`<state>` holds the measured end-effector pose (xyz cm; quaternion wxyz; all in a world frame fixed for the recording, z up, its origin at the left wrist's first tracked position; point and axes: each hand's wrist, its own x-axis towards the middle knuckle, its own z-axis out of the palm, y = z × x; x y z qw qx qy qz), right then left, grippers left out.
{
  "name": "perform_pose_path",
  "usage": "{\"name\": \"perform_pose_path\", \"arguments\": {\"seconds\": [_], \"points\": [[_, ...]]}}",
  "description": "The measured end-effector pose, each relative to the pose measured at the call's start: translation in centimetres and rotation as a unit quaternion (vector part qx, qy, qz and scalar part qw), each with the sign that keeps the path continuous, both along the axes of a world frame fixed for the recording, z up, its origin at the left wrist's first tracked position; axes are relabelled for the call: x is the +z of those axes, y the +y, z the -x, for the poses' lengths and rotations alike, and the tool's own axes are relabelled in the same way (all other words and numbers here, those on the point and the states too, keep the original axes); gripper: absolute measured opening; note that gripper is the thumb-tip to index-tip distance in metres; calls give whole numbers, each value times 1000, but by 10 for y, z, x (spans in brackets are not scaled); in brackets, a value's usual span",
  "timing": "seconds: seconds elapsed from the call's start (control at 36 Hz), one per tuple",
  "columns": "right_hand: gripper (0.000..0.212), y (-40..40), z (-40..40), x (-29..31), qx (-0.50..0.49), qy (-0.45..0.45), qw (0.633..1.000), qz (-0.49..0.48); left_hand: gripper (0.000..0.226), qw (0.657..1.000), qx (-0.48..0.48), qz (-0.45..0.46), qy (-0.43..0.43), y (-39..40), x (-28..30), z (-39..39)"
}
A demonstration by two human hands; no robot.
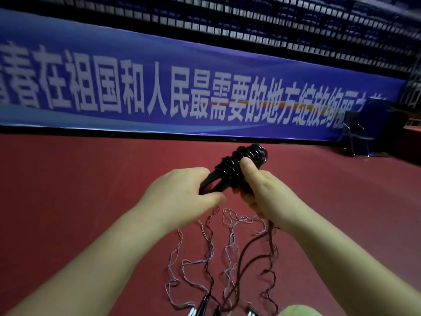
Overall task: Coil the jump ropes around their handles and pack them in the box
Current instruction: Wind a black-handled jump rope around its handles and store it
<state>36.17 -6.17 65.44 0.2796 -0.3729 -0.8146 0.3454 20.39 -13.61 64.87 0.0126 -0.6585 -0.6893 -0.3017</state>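
Jump rope (241, 166), the black one, is up in the air in front of the person, just this side of the blue banner (205, 87) that runs along the far edge of the red floor (68, 190). Its cord is wound in tight loops round the two handles, held together as one bundle. The left hand (182, 192) grips the bare handle ends at the near end of the bundle, fingers curled round them. The right hand (262, 190) holds the coiled part, thumb pressed on top of the loops.

Below the bundle, loose ropes (205, 258) lie squiggled on the floor, some pale, some dark, and one dark cord trails up to the right hand. A dark chair (360, 133) stands at the banner's right end.
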Motion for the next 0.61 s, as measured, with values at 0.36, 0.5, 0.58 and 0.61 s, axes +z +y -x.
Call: {"name": "perform_pose_path", "arguments": {"seconds": [0.36,0.5,0.58,0.61], "points": [[53,-54,-35,34,56,166,984,-7,73,621,-473,308,-544,-34,18,-18],[59,-55,-47,39,39,169,984,-41,67,677,-370,253,-583,-45,32,-45],[62,-61,-59,43,27,146,988,-31,61,758,-315,201,-534,-49,37,-57],[57,-64,-62,44,27,138,990,-27,61,781,-299,185,-516,-49,38,-60]]}}
